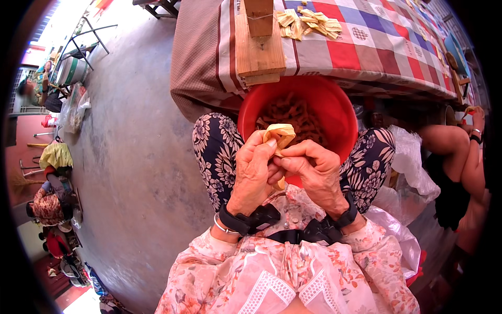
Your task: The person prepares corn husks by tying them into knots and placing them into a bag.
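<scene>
Between my two hands is a pale yellow strip [283,129], bent into a loop at its top, with a loose end hanging below my fingers. My left hand [255,168] pinches the loop's side between thumb and fingers. My right hand [313,168] pinches the strip's lower part, close against the left fingers. Just beyond them stands a red plastic tub [345,114] between my knees, with many brownish folded pieces [302,114] inside. Flat yellow strips [321,23] lie in a pile on the table. What the strip is made of I cannot tell.
A table with a checked cloth [349,51] stands ahead, a wooden block fixture [261,59] at its near edge above the tub. Clear plastic bags [411,165] lie at my right, beside another person's bare legs [447,141]. More people sit at far left, near a bucket [72,70].
</scene>
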Tool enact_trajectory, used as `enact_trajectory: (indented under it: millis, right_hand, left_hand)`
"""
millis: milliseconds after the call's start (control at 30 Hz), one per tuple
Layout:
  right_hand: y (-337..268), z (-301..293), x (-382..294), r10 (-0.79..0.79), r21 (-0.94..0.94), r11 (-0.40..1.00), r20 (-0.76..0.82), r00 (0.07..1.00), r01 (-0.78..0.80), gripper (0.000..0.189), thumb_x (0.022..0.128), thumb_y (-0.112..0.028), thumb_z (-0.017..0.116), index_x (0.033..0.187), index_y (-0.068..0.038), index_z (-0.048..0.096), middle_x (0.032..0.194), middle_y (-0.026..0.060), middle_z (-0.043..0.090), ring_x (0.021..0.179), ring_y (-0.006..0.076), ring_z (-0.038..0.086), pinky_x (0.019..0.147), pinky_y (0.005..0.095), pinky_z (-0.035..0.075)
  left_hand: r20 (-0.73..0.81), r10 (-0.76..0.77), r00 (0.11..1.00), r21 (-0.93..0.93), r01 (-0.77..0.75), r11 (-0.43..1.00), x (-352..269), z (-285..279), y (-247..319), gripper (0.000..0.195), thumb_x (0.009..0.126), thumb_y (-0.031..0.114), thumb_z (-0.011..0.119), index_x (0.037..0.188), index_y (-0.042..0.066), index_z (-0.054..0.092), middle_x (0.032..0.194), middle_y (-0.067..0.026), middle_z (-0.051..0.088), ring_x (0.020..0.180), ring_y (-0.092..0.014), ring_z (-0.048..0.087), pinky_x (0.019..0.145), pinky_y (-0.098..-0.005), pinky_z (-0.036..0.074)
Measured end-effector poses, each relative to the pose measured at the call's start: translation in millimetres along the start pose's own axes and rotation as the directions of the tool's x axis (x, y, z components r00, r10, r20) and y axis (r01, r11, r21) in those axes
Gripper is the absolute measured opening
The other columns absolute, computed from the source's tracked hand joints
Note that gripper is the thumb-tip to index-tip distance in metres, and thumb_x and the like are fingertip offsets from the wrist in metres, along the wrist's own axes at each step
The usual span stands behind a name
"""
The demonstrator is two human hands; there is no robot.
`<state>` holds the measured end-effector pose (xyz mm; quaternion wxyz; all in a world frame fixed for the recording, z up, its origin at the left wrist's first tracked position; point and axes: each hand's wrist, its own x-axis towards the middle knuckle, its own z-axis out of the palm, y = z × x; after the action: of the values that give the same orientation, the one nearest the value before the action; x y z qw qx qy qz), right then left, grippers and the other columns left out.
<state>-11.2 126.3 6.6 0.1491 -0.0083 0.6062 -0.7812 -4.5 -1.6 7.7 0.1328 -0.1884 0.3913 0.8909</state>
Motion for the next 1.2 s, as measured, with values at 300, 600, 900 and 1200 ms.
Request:
enact_trajectory:
  millis: [300,600,900,1200]
  right_hand:
    - [-18,-31,13,0.252,0.053,0.962,0.205,0.946,-0.268,0.007,0.077,0.004,0.055,0.081,0.004,0.060,0.074,0.0064,0.063,0.063,0.0095,0.057,0.058,0.0220,0.047]
    - [-27,-24,20,0.073,-0.244,0.969,0.139,0.988,-0.038,0.014,0.077,-0.002,0.061,0.090,0.002,0.060,0.074,0.0040,0.059,0.068,0.0081,0.054,0.062,0.0218,0.045]
    - [-6,-15,8,-0.423,-0.624,0.675,0.110,0.900,0.393,0.014,0.072,0.004,0.057,0.085,0.001,0.057,0.073,0.0120,0.056,0.064,0.0256,0.057,0.055,0.0314,0.046]
    - [-4,-19,11,-0.521,-0.679,0.598,0.075,0.850,0.426,0.012,0.073,0.004,0.056,0.084,0.000,0.058,0.070,0.0121,0.056,0.060,0.0253,0.057,0.053,0.0310,0.046]
  left_hand:
    - [0.351,-0.062,0.934,0.125,0.019,0.992,-3,-19,6,0.014,0.089,0.016,0.053,0.094,0.003,0.054,0.084,-0.0020,0.055,0.073,-0.009,0.054,0.064,-0.0224,0.045]
    - [0.170,-0.016,0.985,0.320,-0.040,0.946,3,-10,10,0.010,0.086,0.007,0.058,0.091,0.000,0.055,0.079,-0.0028,0.060,0.070,-0.008,0.057,0.064,-0.0202,0.047]
    - [0.032,0.209,0.977,0.556,-0.192,0.809,3,-2,-5,0.009,0.083,-0.002,0.054,0.091,-0.003,0.057,0.082,-0.0037,0.060,0.074,-0.008,0.057,0.066,-0.0198,0.047]
    - [0.068,-0.125,0.990,0.127,0.116,0.985,5,-7,-2,0.021,0.083,0.000,0.056,0.104,-0.003,0.054,0.095,-0.0067,0.059,0.079,-0.011,0.059,0.069,-0.0219,0.049]
